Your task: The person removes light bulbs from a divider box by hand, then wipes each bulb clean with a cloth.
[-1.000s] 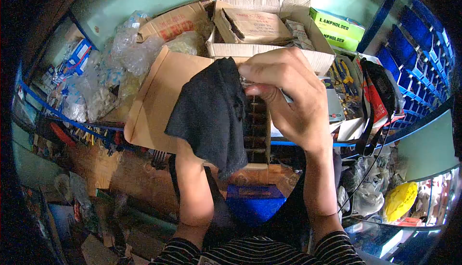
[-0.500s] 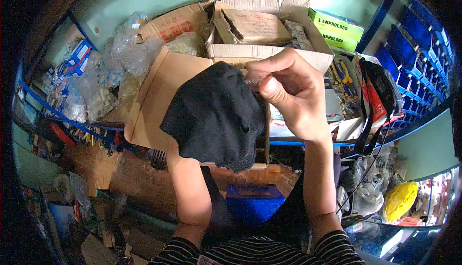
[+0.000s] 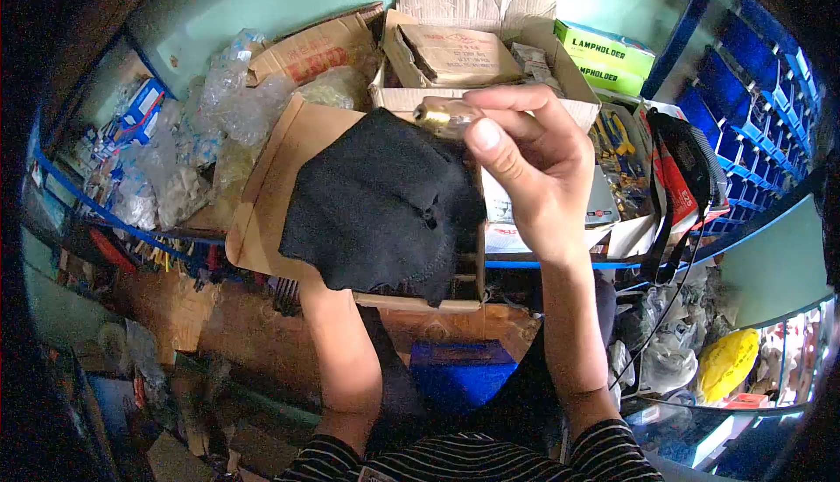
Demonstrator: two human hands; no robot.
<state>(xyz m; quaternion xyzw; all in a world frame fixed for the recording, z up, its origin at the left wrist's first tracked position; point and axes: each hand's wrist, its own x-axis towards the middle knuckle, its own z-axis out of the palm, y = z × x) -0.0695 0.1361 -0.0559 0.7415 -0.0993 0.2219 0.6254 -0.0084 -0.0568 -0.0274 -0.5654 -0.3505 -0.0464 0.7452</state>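
A small light bulb with clear glass and a brass-coloured base is pinched between the thumb and fingers of my right hand. Its base points left, just above the top edge of a black cloth. That cloth drapes over my left hand, hiding the fingers; only the wrist and forearm show below it. Behind and under the cloth is an open cardboard box with its flap out to the left; dividers show at its lower right.
Behind stands a larger cardboard box with a flattened carton in it. Green lampholder boxes are at the right, near a box of pliers and a black strap. Clear plastic bags pile up at left. Blue bins line the right side.
My right hand has turned and drawn the bulb up from the cloth's edge, so its brass base now shows. The cloth has spread flatter and shifted slightly left.
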